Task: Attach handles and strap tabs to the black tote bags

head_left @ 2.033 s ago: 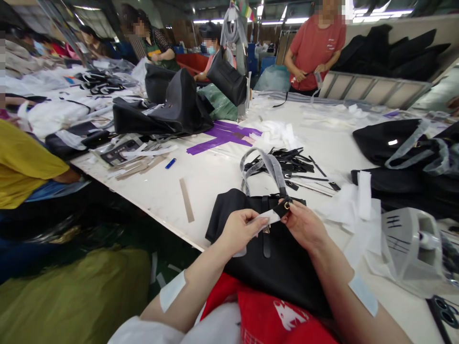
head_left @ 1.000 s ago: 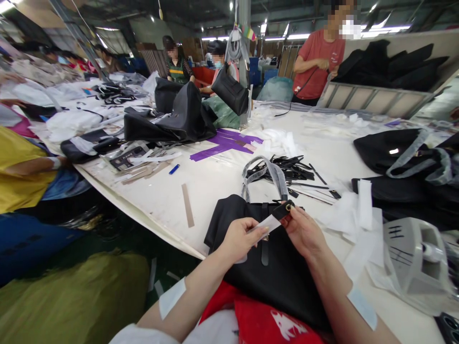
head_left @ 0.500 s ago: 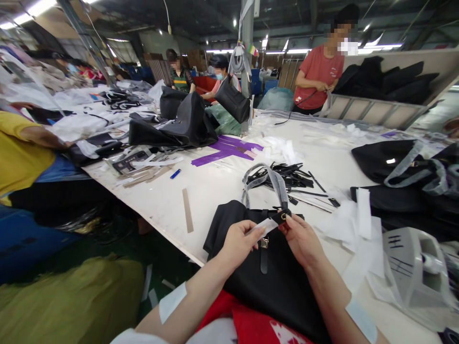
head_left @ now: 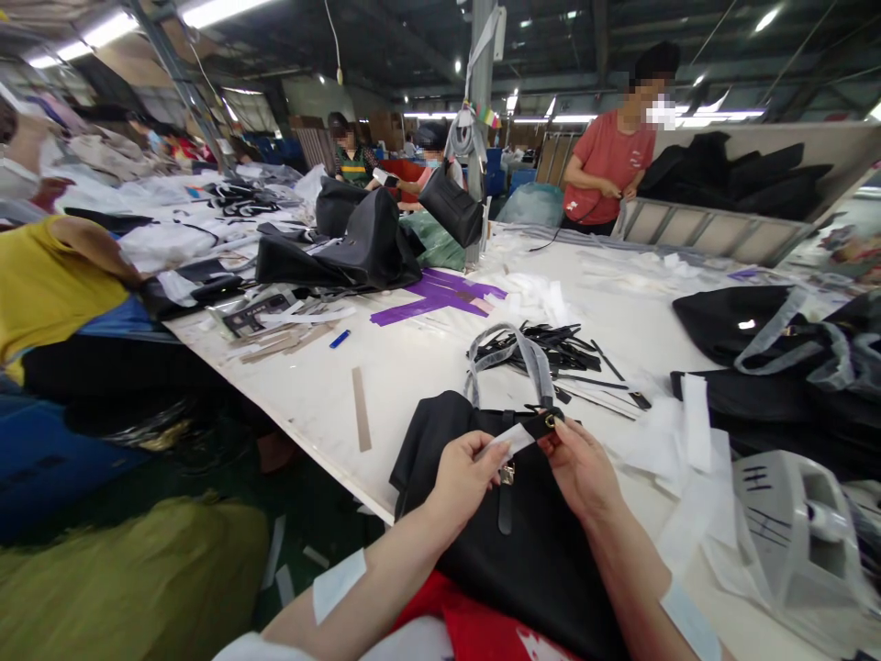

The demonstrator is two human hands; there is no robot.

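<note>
A black handbag [head_left: 523, 542] leans on the table edge and my lap, its handles [head_left: 527, 353] wrapped in clear plastic. Above its metal clasp [head_left: 507, 474], my left hand [head_left: 472, 473] pinches a white strip [head_left: 510, 444] between thumb and fingers. The strip covers part of a black leather tab [head_left: 540, 424] with a gold ring or eyelet. My right hand [head_left: 578, 464] grips the eyelet end of that tab. Whether the tab is joined to the bag is hidden by my fingers. Behind the handles lies a pile of thin black straps [head_left: 561, 349].
A white tape dispenser [head_left: 798, 514] and black bags [head_left: 736, 321] sit at the right. Purple strips [head_left: 440, 296], a blue cutter [head_left: 340, 339] and more black bags [head_left: 344, 243] lie further off. Co-workers stand at left in yellow [head_left: 61, 285] and across the table in red [head_left: 609, 170].
The view has tilted slightly upward. My hands keep hold of the strip and tab, shifted very little. The co-worker in yellow has moved an arm a little.
</note>
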